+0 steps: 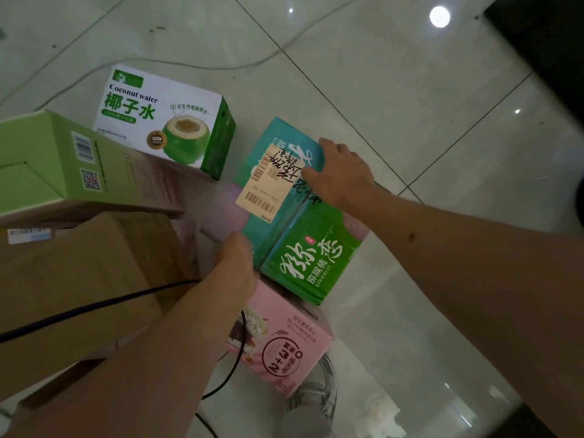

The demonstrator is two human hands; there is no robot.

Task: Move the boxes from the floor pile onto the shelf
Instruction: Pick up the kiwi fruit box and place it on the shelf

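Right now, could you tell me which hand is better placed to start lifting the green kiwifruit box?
Probably the right hand: it lies across the kiwifruit box top's far edge, thumb on the shipping label. The left hand only meets the near side edge, fingers hidden.

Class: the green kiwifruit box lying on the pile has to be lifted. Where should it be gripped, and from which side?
Grip the kiwifruit box by its two opposite ends, as the left hand at the near-left edge and the right hand at the far end show. It is long, tilted and propped on pink boxes, so two-sided support probably keeps it level.
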